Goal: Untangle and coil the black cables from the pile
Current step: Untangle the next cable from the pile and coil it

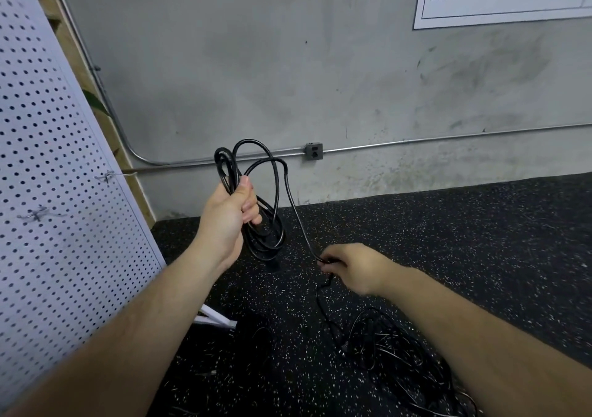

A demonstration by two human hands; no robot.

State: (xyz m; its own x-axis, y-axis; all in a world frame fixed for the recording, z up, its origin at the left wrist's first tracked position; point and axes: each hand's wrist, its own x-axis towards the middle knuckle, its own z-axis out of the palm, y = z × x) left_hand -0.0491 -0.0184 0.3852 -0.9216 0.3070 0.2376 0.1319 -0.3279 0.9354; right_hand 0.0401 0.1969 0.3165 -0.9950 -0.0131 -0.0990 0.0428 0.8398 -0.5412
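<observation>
Hands: two, both bare to the forearm.
- Left hand [230, 215]: raised, fist clenched round the coil [267, 239], thumb on top.
- Right hand [349, 267]: lower and to the right, fingertips pinching a single strand.

Black cable [290, 192]: one in hand. It is glossy, round and thin. Several loops rise above the left fist and hang below it. One strand drops from the top loop to the right hand, then runs on down to the floor.

Pile [394, 349]: one, a loose tangle of thin black cables on the floor beneath the right forearm; the number of cables cannot be told.

Surroundings:
- One white pegboard panel [48, 192] on the left, its edge close beside the left forearm, carrying two wire ties [105, 177].
- One grey wall [256, 64] behind.
- One socket box [314, 151] on a metal conduit [416, 141].
- One printed sheet [503, 0] at upper right.
- One white object [213, 315] at the panel's foot, kind unclear.

Room: black speckled floor [464, 240] lies open from the hands to the wall and out to the right.
</observation>
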